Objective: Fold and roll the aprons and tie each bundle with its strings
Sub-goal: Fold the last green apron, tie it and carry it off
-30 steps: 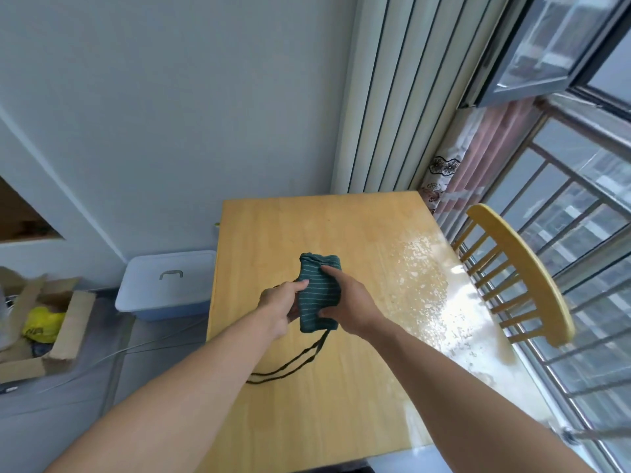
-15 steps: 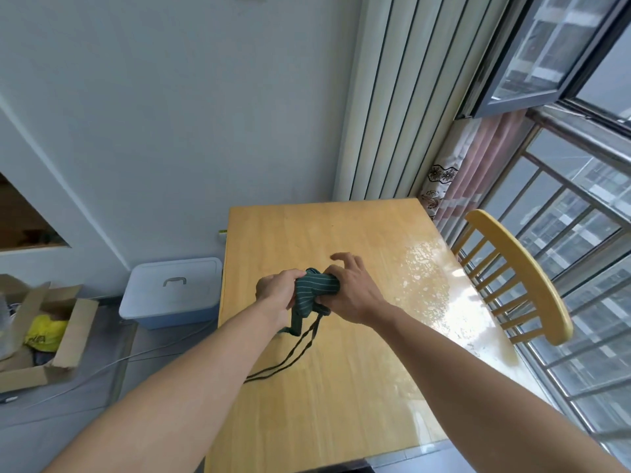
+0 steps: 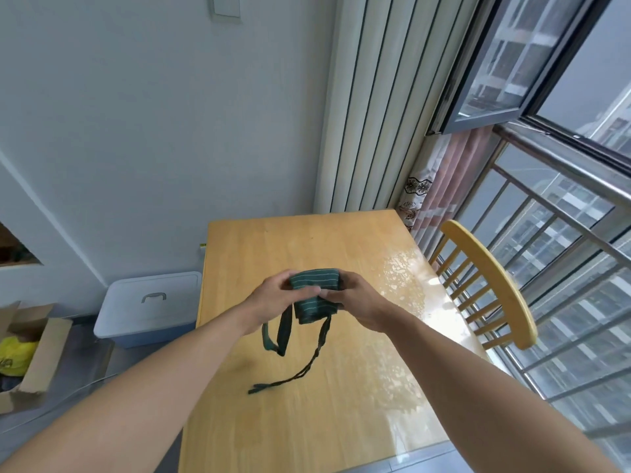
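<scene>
1. Green striped cloth, the rolled apron bundle (image 3: 316, 295), sits between the two hands, held up above the wooden table (image 3: 341, 421).
2. The left hand (image 3: 273, 302) grasps the bundle's left side, its fingers curled over the front of the roll and its thumb on top.
3. The right hand (image 3: 358, 300) clasps the right side, fingers wrapped round the cloth and meeting the left hand's fingertips at the middle of the roll.
4. Below the grip, a flat green strap (image 3: 278, 331) hangs in a loop from under the left hand.
5. Also below the grip, a thin dark string (image 3: 307, 367) trails down from the bundle's right edge, its end lying on the table.
6. Right of the grip stands a yellow wooden chair (image 3: 491, 281); left of it, on the floor, a lidded plastic box (image 3: 150, 308).
</scene>
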### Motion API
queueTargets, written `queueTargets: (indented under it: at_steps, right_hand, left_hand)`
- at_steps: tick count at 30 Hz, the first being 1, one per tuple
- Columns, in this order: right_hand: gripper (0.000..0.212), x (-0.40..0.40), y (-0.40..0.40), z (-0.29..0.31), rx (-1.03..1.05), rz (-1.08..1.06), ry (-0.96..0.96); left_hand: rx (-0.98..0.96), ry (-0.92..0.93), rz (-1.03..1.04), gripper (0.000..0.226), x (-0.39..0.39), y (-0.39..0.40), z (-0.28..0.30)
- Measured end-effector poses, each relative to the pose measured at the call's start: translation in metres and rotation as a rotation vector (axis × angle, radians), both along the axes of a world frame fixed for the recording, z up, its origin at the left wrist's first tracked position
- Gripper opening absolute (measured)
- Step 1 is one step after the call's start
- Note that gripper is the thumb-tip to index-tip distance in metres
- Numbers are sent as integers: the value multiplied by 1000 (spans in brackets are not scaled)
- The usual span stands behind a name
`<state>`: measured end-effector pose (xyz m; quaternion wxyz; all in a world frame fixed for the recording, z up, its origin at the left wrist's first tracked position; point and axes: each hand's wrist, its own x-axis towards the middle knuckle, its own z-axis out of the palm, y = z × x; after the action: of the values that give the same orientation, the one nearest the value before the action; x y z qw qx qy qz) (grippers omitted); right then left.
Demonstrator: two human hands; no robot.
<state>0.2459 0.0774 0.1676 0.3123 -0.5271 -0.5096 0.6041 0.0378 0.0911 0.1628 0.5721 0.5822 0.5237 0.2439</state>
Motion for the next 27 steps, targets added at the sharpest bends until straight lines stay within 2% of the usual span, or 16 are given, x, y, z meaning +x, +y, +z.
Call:
queueTargets:
  at_steps: [3, 9, 12, 14, 17, 21, 25, 27]
  right_hand:
    - [38, 19, 2, 8, -46, 30, 78]
    - [36, 53, -2, 10, -125, -83, 218]
    - [29, 72, -4, 4, -115, -183, 266]
    - [24, 82, -4, 2, -79, -222, 222]
    - [34, 98, -3, 2, -80, -147, 158]
    - [47, 109, 6, 1, -181, -28, 85]
    - [42, 108, 17, 1, -226, -7, 12]
    - [41, 105, 20, 5, -214, 45, -36]
  left_hand:
    - [-20, 73, -74, 72, 16, 3, -5]
    - [-125, -27, -102, 70, 55, 4, -13]
    - [-117, -57, 14, 62, 84, 1, -15]
    - [-135, -129, 159, 50, 100, 0, -16]
    - [-185, -212, 217, 42, 120, 1, -13]
    - [-274, -159, 297, 51, 131, 1, -9]
    - [-391, -193, 297, 89, 122, 4, -12]
    - [-421, -202, 231, 83, 116, 5, -11]
